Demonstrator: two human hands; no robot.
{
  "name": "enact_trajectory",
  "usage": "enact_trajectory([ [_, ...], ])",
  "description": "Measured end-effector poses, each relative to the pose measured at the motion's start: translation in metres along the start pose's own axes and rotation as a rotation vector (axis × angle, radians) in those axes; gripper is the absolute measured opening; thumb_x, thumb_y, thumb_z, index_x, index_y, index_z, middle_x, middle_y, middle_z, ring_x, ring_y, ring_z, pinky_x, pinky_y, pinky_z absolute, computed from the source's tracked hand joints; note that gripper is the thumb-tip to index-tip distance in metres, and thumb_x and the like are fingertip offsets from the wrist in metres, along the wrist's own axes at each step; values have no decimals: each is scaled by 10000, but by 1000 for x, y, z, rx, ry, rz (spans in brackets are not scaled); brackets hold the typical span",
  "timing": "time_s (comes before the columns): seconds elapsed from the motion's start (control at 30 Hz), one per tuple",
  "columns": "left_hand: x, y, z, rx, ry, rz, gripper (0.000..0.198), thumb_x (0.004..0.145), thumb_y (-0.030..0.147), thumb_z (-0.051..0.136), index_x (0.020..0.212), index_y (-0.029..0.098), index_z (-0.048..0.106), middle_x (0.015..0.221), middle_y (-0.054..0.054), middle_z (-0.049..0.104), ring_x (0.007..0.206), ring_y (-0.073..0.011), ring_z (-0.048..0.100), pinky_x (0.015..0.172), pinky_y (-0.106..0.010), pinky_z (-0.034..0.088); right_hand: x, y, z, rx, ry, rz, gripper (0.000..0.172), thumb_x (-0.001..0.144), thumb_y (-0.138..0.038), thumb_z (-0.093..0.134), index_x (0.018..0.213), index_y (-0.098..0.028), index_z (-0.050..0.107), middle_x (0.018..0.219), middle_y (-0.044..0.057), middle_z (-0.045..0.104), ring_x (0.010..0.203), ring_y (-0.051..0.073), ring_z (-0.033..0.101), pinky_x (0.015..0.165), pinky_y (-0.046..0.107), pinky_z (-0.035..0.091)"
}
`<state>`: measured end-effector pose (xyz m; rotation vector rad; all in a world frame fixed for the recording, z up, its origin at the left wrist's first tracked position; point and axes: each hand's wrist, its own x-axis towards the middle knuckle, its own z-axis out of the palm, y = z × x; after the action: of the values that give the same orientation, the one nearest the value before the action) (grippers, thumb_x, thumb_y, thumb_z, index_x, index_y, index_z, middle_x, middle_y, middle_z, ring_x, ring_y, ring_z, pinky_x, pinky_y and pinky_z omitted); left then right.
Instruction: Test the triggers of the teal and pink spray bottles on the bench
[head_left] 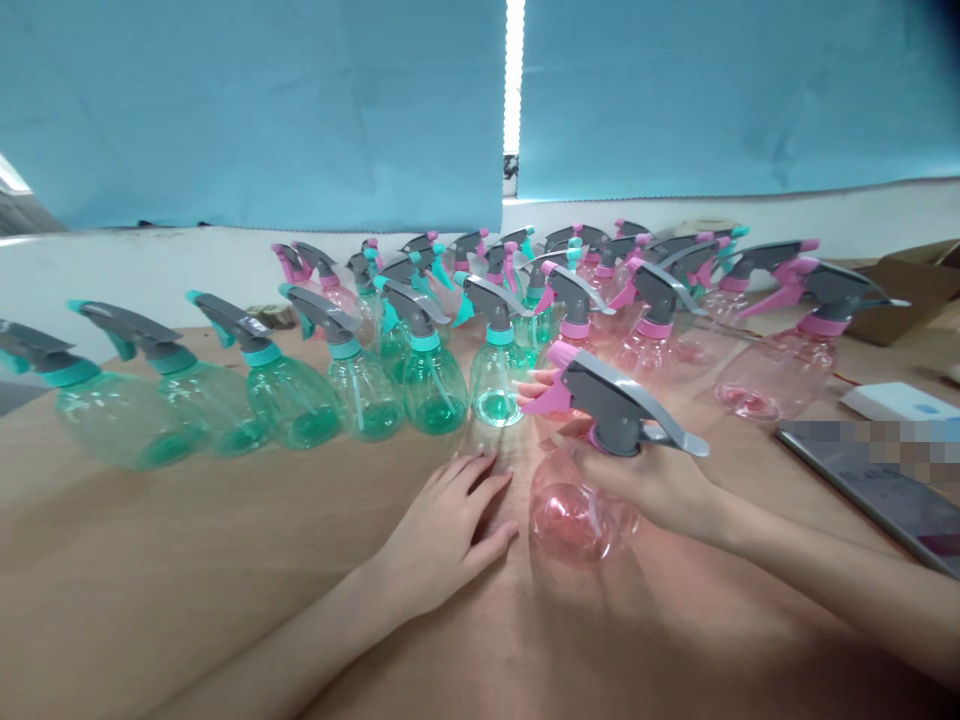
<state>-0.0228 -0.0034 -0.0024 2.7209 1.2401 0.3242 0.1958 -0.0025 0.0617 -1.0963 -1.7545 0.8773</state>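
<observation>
My right hand (652,480) is wrapped round the neck of a pink spray bottle (574,515), just under its grey and pink trigger head. The bottle is upright and close to the tabletop; whether its base touches the wood I cannot tell. My left hand (450,520) lies palm down on the table (225,560), fingers spread, a little left of that bottle and holding nothing. Beyond my hands stands a clear-green spray bottle (499,385) with a teal collar. Several green spray bottles (435,390) form a row to its left.
More pink spray bottles (780,370) stand to the right, with mixed pink and green ones crowded behind. At the right lie a phone (862,490) and a white box (896,402), with a cardboard box (907,295) behind. Blue sheets (262,110) hang at the back.
</observation>
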Motion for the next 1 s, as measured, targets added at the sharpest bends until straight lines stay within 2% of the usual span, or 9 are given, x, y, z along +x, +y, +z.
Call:
enact_trajectory([
  [0.17,0,0,0,-20,5,1,473,946,420,516,1344,165,523,1443,-141,461,1338,-311,400,1105,-517,308,1,-3,0,-30,41,-29,237,662,-209,499,523,-233,309,498,-53,315,475,96,292,417,245,266],
  [0.33,0,0,0,-24,7,-3,468,946,416,517,1344,168,522,1446,-140,457,1340,-306,399,1107,-510,307,1,-1,-1,-103,94,-48,66,665,-193,553,658,-257,562,525,-34,496,544,157,499,459,274,399],
  [0.47,0,-1,1,-35,25,8,462,947,421,515,1344,185,520,1442,-131,465,1335,-312,406,1103,-520,310,1,3,-2,-112,100,-36,91,661,-197,559,706,-259,607,573,-19,572,618,194,597,498,300,462],
  [0.73,0,-1,2,-17,5,9,473,955,421,502,1354,167,511,1447,-137,456,1342,-298,395,1111,-503,303,0,5,-1,-109,159,-9,58,622,-201,573,634,-258,571,577,-12,582,555,186,582,464,307,462],
  [0.87,0,-1,1,-30,18,6,465,948,420,514,1349,184,515,1443,-129,463,1334,-307,405,1103,-514,311,0,1,-2,-103,131,-19,71,618,-187,557,611,-258,557,542,-24,553,521,163,544,452,289,458],
  [1.0,0,0,0,-34,16,0,461,946,419,517,1339,177,527,1448,-132,456,1337,-310,403,1107,-513,308,1,1,-4,-126,84,-33,107,629,-159,544,674,-251,575,601,-20,583,558,157,550,462,270,439],
])
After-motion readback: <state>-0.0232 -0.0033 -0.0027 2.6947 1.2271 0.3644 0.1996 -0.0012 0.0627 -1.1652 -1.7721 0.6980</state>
